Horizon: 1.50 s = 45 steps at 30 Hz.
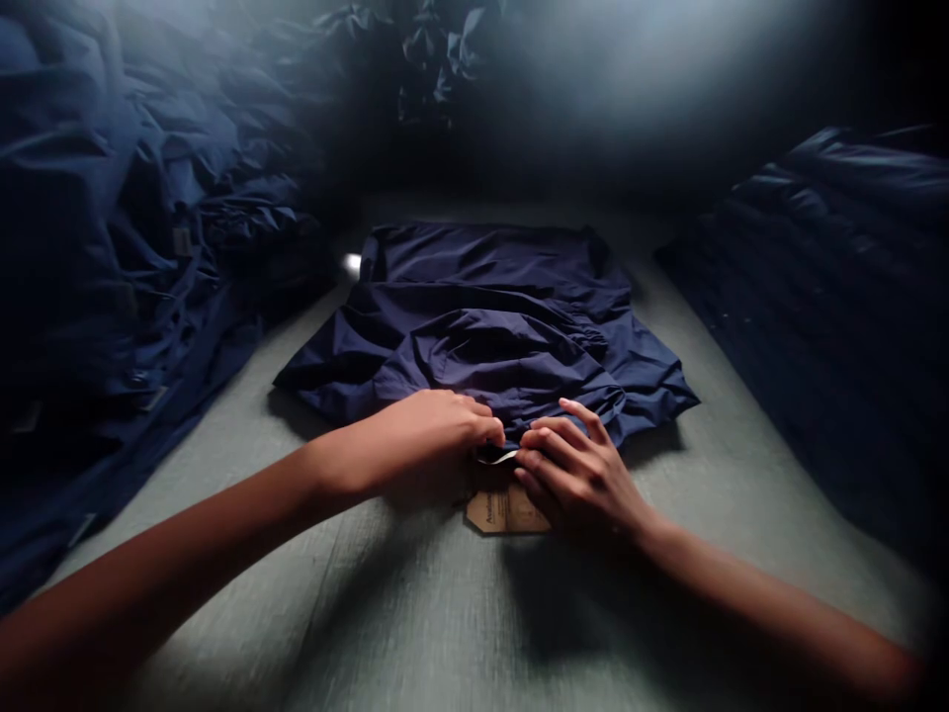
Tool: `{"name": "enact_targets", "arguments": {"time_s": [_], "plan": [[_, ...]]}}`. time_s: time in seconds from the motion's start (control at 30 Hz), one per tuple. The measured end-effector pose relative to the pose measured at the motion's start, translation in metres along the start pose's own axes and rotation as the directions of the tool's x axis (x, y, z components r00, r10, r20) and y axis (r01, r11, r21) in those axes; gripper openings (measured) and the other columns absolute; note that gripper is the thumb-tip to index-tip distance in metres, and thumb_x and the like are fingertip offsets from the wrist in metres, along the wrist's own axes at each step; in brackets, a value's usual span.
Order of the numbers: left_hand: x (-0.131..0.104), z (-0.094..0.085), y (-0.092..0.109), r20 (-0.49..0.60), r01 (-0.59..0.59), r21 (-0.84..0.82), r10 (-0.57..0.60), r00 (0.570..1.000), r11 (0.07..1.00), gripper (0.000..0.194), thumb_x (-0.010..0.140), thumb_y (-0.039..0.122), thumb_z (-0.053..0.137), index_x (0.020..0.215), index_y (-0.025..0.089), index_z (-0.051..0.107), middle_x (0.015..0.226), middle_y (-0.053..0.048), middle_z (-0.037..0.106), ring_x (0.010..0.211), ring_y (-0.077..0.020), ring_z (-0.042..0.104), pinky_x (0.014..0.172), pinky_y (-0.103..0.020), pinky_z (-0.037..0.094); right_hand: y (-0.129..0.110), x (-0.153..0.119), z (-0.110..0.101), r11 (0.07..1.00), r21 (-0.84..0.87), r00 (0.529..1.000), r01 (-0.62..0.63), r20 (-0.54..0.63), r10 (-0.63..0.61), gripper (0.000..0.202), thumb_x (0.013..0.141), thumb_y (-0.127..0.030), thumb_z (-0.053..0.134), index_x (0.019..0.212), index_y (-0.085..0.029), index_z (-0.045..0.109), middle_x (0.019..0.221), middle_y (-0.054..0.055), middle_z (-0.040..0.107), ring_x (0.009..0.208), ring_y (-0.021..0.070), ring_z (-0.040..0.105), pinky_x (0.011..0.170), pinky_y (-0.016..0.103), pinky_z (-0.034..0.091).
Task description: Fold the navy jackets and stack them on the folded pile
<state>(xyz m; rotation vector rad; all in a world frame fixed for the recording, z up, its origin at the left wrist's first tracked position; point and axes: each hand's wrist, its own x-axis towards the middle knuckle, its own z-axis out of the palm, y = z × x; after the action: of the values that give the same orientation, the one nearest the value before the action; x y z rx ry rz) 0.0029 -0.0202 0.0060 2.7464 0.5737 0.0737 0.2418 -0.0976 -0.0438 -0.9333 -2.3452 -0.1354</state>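
A dark navy garment [489,336] lies crumpled on the table in front of me, its near edge gathered between my hands. At that edge, my left hand [437,435] has its fingers curled and pinched on the cloth. My right hand [574,465] is just beside it, thumb and fingers closed on the same edge with one finger raised. Between the two hands shows a thin white strip [496,458], which may be a label or a string. A brown cardboard tag [504,509] with print lies below, partly covered by my right hand.
A tall heap of navy garments [133,218] rises along the left side. On the right stands a stack of folded dark garments [830,257]. The table [386,613] has a pale grey-green surface. The background is dim.
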Motion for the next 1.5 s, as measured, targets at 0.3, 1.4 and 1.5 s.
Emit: {"name": "enact_targets", "arguments": {"time_s": [0.3,1.4,1.5], "plan": [[-0.011,-0.019,0.024,-0.152,-0.022,0.081,0.035,0.988,0.996,0.017,0.105,0.021,0.053,0.11,0.021,0.07,0.097,-0.003,0.069,0.089,-0.017,0.063,0.078,-0.029,0.047,-0.015,-0.004,-0.025,0.998,-0.027,0.936,0.048,0.35,-0.035,0.03,0.098,-0.044,0.068,0.109,-0.016,0.07,0.095,0.007,0.068,0.084,0.0214,0.06,0.072,0.037,0.05],[-0.046,0.046,0.075,-0.489,0.252,-0.244,-0.344,0.802,0.936,0.018,0.095,0.024,0.065,0.108,0.021,0.053,0.101,-0.002,0.062,0.088,-0.0178,0.063,0.075,-0.032,0.053,-0.034,0.002,-0.056,0.474,0.575,0.743,-0.667,0.462,0.485,0.017,0.096,-0.02,0.051,0.11,-0.017,0.06,0.102,0.005,0.073,0.086,0.0162,0.071,0.07,0.027,0.056],[-0.047,0.048,0.074,-0.463,0.227,-0.316,-0.358,0.81,0.921,0.018,0.096,0.025,0.066,0.108,0.021,0.053,0.099,-0.001,0.063,0.084,-0.0158,0.065,0.074,-0.031,0.055,-0.034,0.001,-0.049,0.151,0.664,0.646,-0.732,0.608,0.461,0.025,0.09,-0.027,0.06,0.112,-0.018,0.054,0.106,0.009,0.073,0.089,0.0196,0.072,0.068,0.029,0.058]]}}
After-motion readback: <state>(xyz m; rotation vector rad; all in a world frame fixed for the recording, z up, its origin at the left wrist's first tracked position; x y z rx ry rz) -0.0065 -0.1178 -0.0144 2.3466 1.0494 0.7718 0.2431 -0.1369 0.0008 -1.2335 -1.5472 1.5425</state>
